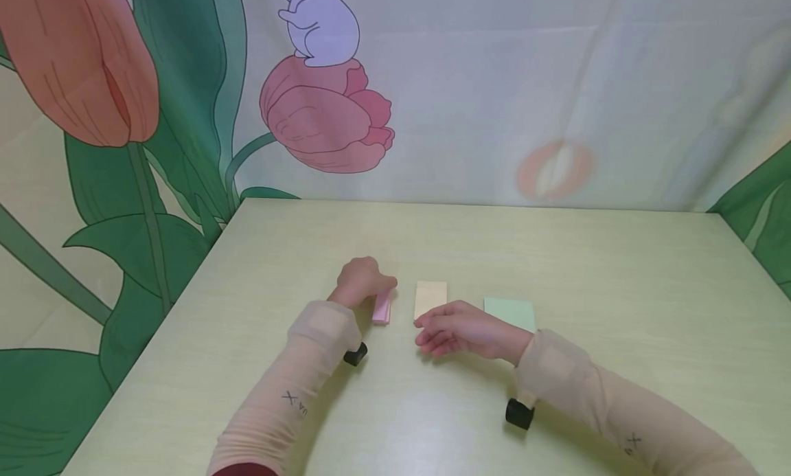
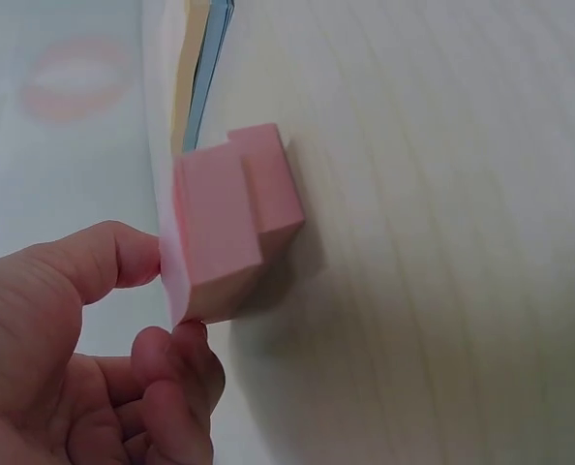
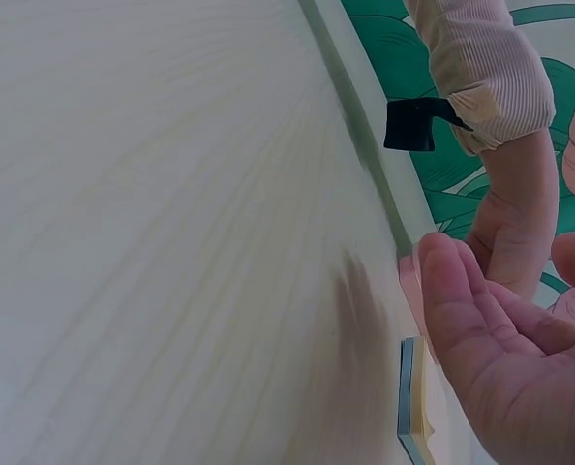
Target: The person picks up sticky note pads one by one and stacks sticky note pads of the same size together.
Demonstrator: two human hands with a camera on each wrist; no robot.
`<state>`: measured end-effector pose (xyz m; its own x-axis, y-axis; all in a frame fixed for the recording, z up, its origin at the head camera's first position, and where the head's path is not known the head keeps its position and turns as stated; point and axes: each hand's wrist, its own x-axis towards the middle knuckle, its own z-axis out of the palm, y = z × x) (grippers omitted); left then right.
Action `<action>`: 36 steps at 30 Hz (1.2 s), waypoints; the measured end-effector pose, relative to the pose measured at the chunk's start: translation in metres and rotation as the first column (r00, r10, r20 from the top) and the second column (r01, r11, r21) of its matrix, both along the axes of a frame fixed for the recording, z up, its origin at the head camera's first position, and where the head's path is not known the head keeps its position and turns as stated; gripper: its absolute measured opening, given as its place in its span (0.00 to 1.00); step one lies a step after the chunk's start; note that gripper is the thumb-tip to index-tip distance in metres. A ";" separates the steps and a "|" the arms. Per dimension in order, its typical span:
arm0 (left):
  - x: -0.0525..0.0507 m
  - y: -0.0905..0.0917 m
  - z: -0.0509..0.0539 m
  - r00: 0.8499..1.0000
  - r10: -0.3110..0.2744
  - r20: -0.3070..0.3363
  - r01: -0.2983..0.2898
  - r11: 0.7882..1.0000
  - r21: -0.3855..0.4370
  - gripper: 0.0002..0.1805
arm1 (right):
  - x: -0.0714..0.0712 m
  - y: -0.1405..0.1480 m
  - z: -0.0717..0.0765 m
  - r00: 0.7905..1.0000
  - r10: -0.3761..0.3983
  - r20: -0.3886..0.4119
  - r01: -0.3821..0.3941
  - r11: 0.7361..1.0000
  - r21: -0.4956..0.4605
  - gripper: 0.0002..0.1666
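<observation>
Thumb and fingers of my left hand [image 1: 361,281] pinch the edge of a pink sticky note pad [image 2: 222,213]. In the left wrist view a second pink block [image 2: 273,179] lies against it, offset along its length; whether the two are joined I cannot tell. My right hand [image 1: 466,328] hovers over the table with loosely bent fingers and nothing in it. Just beyond those fingers lies a pale yellow pad [image 1: 430,296]. Beneath the yellow one, a blue layer [image 2: 208,73] shows at the side. A mint green pad [image 1: 514,313] is partly covered by the right wrist.
The pads lie in a row across the pale wooden table [image 1: 593,270]. A printed cloth [image 1: 469,98] with tulips hangs behind its far edge. Both forearms wear beige sleeves, with a black piece [image 1: 520,414] under the right wrist.
</observation>
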<state>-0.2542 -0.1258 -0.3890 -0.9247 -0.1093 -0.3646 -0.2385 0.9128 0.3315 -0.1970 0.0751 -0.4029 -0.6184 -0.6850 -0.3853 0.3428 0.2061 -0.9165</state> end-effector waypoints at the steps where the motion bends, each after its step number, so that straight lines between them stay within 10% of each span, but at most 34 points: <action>1: 0.000 0.000 0.000 1.000 0.001 0.001 -0.001 1.000 0.004 0.19 | 0.000 -0.001 0.000 1.000 -0.001 -0.001 0.001 1.000 0.001 0.24; 15: 0.002 -0.007 -0.001 1.000 -0.012 -0.004 0.013 0.999 0.033 0.22 | -0.008 -0.007 0.004 1.000 -0.027 -0.006 0.027 1.000 0.006 0.24; 28: 0.004 -0.031 -0.012 0.998 -0.041 -0.039 0.046 0.990 0.133 0.14 | -0.026 -0.034 0.021 0.970 -0.241 0.030 0.241 0.970 0.016 0.27; 36: 0.009 -0.033 -0.017 0.997 0.044 0.061 -0.065 0.911 0.407 0.05 | -0.031 -0.052 0.017 0.931 -0.312 0.188 0.331 0.940 -0.079 0.28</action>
